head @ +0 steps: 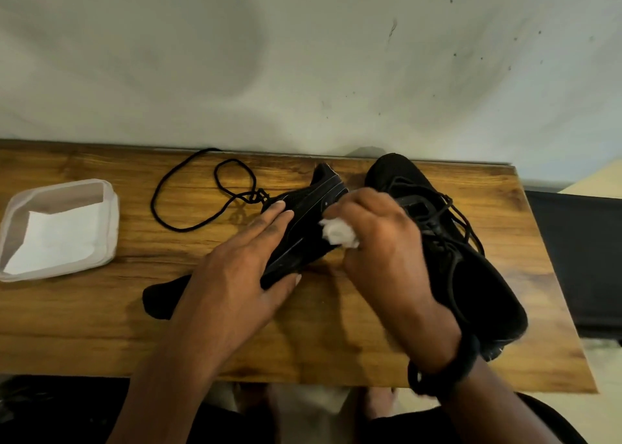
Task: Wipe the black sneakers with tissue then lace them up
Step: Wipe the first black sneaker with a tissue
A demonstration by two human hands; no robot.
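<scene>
**A:** Where is the shoe that is being wiped?

**B:** The first sneaker (pixel 309 208) is in the middle of the worktop (pixel 84 325), tilted on its side. The crumpled tissue (pixel 338 233) is pressed against its side panel.

**A:** And the two grips?

**B:** The right grip (pixel 380 238) pinches the tissue with curled fingers. The left grip (pixel 245 268) holds the first sneaker, with fingers stretched along the side and the thumb hooked under the sole edge.

**A:** How can this wiping be done well?

**B:** I think short strokes in one direction, along the stitched lines, are best. The left grip should hold firmly so the shoe does not roll. The tissue is small and crushed, so it may tear or leave white fluff on the black cloth. Better to turn it to a clean face, or take a new sheet from the tissue box (pixel 111 208) at the left.

**A:** Is there something near to mind?

**B:** The second sneaker (pixel 471 268) stands just beside, at the right, with laces in. The loose lace (pixel 175 187) lies behind, and one end reaches the first sneaker, so it should not be dragged.
</scene>
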